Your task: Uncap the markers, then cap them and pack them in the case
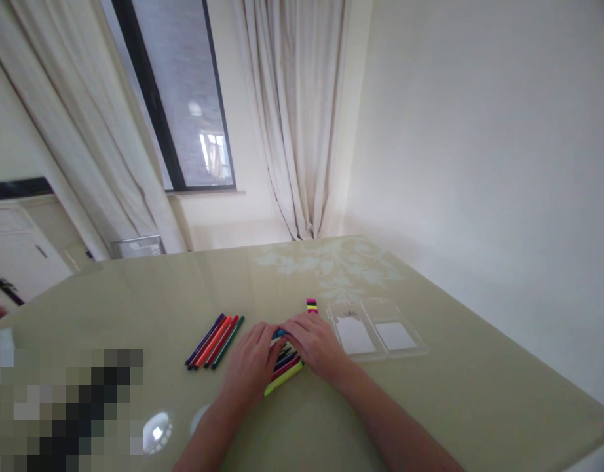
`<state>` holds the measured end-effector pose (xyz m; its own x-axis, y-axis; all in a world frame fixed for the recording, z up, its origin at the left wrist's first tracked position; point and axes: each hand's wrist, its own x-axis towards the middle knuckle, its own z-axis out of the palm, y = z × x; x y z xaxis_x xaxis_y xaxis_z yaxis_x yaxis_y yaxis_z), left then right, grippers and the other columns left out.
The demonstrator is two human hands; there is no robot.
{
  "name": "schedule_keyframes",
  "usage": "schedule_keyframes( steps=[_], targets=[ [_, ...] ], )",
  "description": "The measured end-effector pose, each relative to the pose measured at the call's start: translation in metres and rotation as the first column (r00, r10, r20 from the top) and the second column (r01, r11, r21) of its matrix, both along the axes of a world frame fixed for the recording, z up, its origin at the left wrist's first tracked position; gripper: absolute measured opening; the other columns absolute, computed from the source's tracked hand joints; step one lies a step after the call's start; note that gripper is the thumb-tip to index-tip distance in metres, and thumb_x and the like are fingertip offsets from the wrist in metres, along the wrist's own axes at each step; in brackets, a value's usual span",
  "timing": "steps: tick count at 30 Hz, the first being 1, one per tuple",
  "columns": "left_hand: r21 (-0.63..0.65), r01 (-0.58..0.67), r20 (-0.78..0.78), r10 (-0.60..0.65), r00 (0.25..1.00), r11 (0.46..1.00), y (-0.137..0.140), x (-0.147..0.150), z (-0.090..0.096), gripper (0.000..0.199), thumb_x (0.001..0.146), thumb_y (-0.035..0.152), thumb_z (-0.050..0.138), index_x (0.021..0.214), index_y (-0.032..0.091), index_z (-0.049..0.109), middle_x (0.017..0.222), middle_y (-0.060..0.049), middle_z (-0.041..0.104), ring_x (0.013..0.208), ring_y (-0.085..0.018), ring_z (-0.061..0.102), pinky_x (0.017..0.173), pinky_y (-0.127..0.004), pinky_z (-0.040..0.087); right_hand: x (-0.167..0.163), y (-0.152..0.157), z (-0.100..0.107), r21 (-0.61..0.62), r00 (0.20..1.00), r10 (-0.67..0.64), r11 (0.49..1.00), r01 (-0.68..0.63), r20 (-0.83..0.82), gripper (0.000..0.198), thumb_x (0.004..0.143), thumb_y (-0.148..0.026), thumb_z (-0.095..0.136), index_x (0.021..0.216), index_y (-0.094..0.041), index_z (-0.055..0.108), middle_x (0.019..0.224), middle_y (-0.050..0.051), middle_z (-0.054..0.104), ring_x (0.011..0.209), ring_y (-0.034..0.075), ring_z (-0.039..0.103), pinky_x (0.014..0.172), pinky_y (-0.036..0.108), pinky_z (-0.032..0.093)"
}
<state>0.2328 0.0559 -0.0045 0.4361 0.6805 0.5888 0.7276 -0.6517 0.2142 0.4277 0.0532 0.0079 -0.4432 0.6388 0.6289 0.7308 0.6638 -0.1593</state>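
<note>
Both my hands are close together over a group of markers on the table. The curled fingers of my left hand (249, 359) and my right hand (316, 346) meet at a blue marker (279, 334), closed on it from either side. Below the fingers, several dark markers and a crimson one lie slanted side by side, partly hidden by the hands. A yellow-green marker (283, 379) forms the near edge of this group. Just beyond my right hand, a small strip banded pink, black and yellow (312, 305) shows; its lower part is covered.
Left of my hands lies a slanted row of purple, orange, red and green markers (214, 342). An open clear plastic case (420, 345) with white inserts lies flat to the right. The pale green table (149, 308) reaches toward curtains and a window; a wall borders its right side.
</note>
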Motion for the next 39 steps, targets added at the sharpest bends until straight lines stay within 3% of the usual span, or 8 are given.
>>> schedule_keyframes(
  steps=[9,13,20,25,27,31,35,39],
  targets=[
    [-0.040,0.028,0.108,-0.023,0.994,0.999,0.004,-0.006,0.002,0.034,0.109,0.045,0.038,0.102,0.022,0.062,0.092,-0.004,0.070,0.085,-0.021,0.069,0.075,-0.033,0.056,-0.002,-0.001,0.001,0.027,0.999,0.033,0.999,-0.033,0.015,0.018,0.102,-0.021,0.062,0.118,-0.021,0.070,0.104,0.005,0.075,0.094,0.019,0.067,0.085,0.030,0.047],
    [-0.072,-0.008,0.032,0.010,0.999,0.997,0.002,-0.007,0.006,0.033,0.109,0.041,0.039,0.099,0.023,0.064,0.093,-0.004,0.072,0.086,-0.021,0.070,0.076,-0.031,0.054,-0.003,-0.001,0.002,-0.009,1.000,-0.006,1.000,0.006,-0.005,0.016,0.102,-0.019,0.063,0.114,-0.024,0.072,0.103,0.003,0.077,0.092,0.018,0.068,0.088,0.032,0.045],
    [-0.213,-0.216,-0.227,0.167,0.959,0.953,-0.009,0.003,0.023,0.026,0.106,0.043,0.047,0.104,0.027,0.066,0.097,-0.003,0.078,0.087,-0.021,0.074,0.064,-0.026,0.045,0.000,0.001,0.005,-0.070,0.999,0.029,0.997,-0.032,-0.038,0.018,0.103,-0.025,0.062,0.116,-0.028,0.075,0.103,0.003,0.079,0.096,0.018,0.069,0.091,0.033,0.045],
    [-0.318,-0.437,-0.206,0.388,0.898,0.842,0.000,-0.006,0.032,0.047,0.097,0.069,0.049,0.100,0.026,0.067,0.078,-0.004,0.073,0.079,-0.028,0.073,0.063,-0.030,0.045,0.011,0.004,0.013,-0.010,0.959,-0.027,1.000,0.025,-0.283,0.020,0.105,-0.031,0.059,0.108,-0.027,0.078,0.100,0.004,0.079,0.093,0.020,0.069,0.092,0.035,0.046],
    [-0.355,-0.405,-0.137,0.382,0.914,0.842,0.008,-0.016,0.025,0.051,0.096,0.069,0.050,0.108,0.022,0.066,0.085,-0.006,0.073,0.085,-0.028,0.072,0.071,-0.034,0.050,0.018,0.007,0.017,-0.006,0.913,-0.112,0.993,0.119,-0.392,0.022,0.105,-0.033,0.057,0.107,-0.025,0.078,0.101,0.004,0.079,0.095,0.021,0.069,0.091,0.035,0.047],
    [-0.281,-0.250,-0.073,0.239,0.968,0.927,0.019,-0.031,-0.007,0.047,0.097,0.052,0.054,0.122,0.013,0.062,0.115,-0.015,0.069,0.114,-0.031,0.065,0.101,-0.045,0.050,0.032,0.014,0.014,-0.118,0.837,-0.310,0.950,0.288,-0.450,0.020,0.101,-0.030,0.061,0.106,-0.023,0.079,0.101,0.007,0.074,0.095,0.022,0.067,0.088,0.034,0.050],
    [-0.257,-0.233,-0.001,0.240,0.971,0.938,0.018,-0.031,-0.030,0.037,0.100,0.041,0.048,0.120,0.014,0.064,0.115,-0.014,0.067,0.119,-0.031,0.062,0.110,-0.054,0.044,0.036,0.020,0.002,-0.264,0.858,-0.453,0.881,0.391,-0.242,0.016,0.096,-0.022,0.065,0.103,-0.024,0.080,0.099,0.006,0.073,0.094,0.023,0.067,0.085,0.035,0.048],
    [-0.323,-0.165,0.094,0.205,0.974,0.932,0.011,-0.030,-0.029,0.038,0.102,0.042,0.045,0.125,0.017,0.062,0.119,-0.012,0.066,0.118,-0.029,0.063,0.106,-0.050,0.049,0.036,0.020,-0.005,-0.306,0.884,-0.461,0.855,0.420,-0.077,0.014,0.091,-0.015,0.068,0.098,-0.024,0.077,0.104,0.006,0.075,0.100,0.025,0.068,0.088,0.037,0.046]
  ],
)
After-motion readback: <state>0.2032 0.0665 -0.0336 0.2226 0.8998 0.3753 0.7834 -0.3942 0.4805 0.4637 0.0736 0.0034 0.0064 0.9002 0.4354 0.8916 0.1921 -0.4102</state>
